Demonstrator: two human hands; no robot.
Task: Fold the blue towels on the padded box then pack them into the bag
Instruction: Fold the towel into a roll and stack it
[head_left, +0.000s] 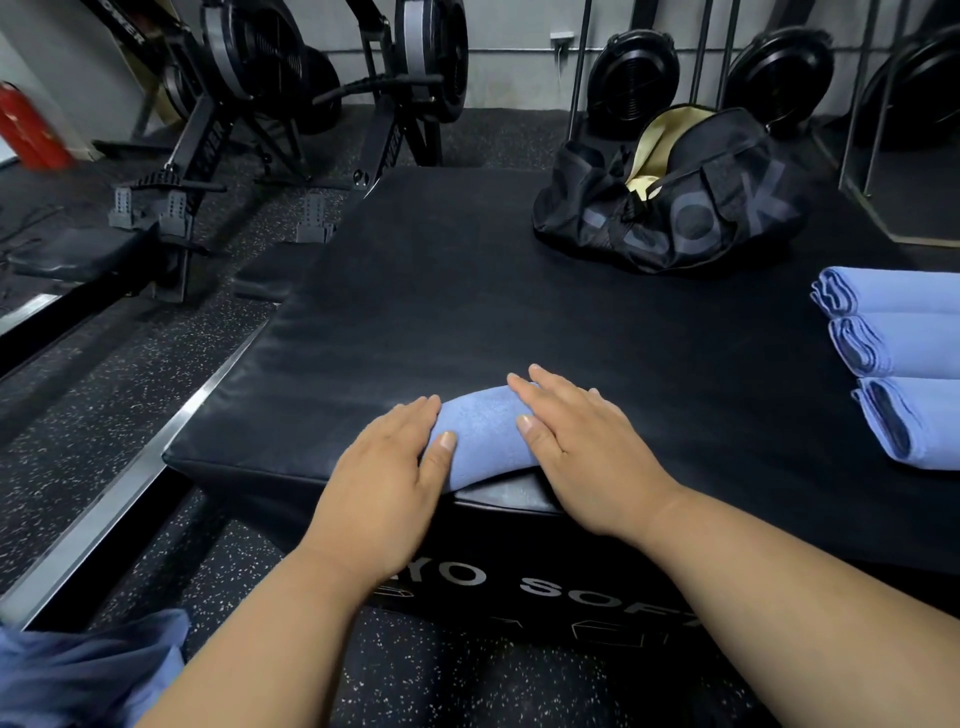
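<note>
Nearest: blue cloth bunched at bottom-left corner, low beside the box, partly cut off by the frame edge

Then both forearms reaching in over the front wall of the padded box, white lettering on that wall partly hidden

Left hand and right hand flat, palms down, fingers straight, pressing either end of a folded blue towel at the box's near edge; hands apart, towel showing between them, thumbs lying on top of it. No curl, no pinch, just pressing

Right side of box top: three folded blue towels in a row, touching one another, folded ends facing left, partly cut off at the right frame edge; well apart from the towel under the hands

Far right corner of box top: black duffel bag, unzipped, pale lining visible, big grey lettering on its side

Beyond, on speckled floor: rowing machines left, red cylinder at far left edge
</note>
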